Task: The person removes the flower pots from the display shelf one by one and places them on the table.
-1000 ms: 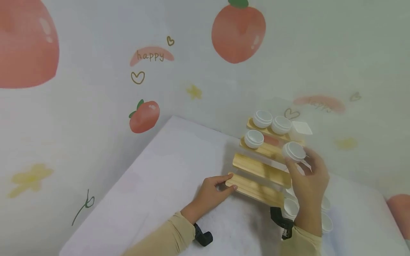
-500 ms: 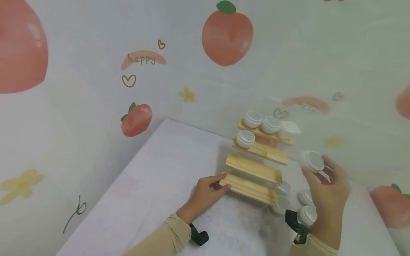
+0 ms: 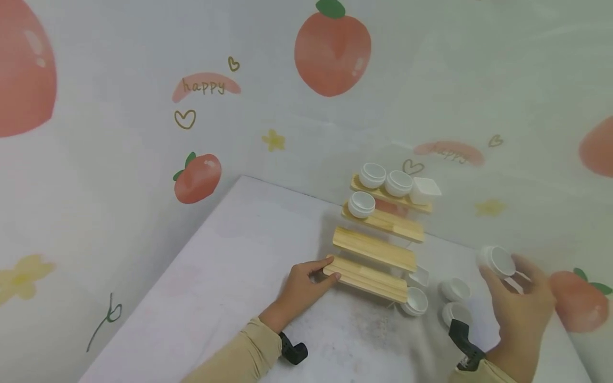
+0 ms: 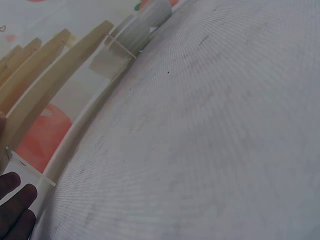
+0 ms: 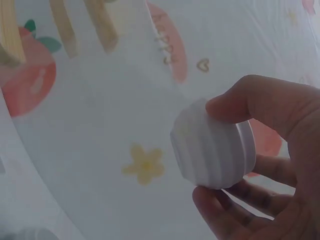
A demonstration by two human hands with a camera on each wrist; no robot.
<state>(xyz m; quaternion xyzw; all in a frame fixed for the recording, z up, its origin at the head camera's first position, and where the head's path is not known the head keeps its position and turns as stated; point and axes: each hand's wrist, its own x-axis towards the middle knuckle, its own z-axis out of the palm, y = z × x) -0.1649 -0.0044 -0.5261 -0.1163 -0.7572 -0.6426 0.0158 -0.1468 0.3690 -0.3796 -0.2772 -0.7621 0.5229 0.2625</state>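
Note:
My right hand (image 3: 524, 298) grips a small white bowl (image 3: 498, 260) off to the right of a tiered wooden display rack. In the right wrist view, thumb and fingers clasp the ribbed side of that bowl (image 5: 210, 150) from opposite sides. With thumb and index finger, my left hand (image 3: 306, 290) pinches the left end of the rack's lowest wooden shelf (image 3: 366, 279). Two white bowls and a square white dish (image 3: 425, 190) stand on the top shelf (image 3: 421, 205). One more bowl (image 3: 361, 205) occupies the left end of the shelf below it (image 3: 399, 224).
Right of the rack, several white bowls stand on the white table (image 3: 230, 276), among them one by the lowest shelf (image 3: 414, 302) and one farther right (image 3: 455, 290). A square dish (image 3: 419, 275) shows behind the rack's end. A wall with painted fruit (image 3: 332, 53) rises behind.
My right hand has carried the bowl from in front of the second shelf rightward and down, away from the rack. My left hand keeps its pinch on the lowest shelf. The head view shifts slightly.

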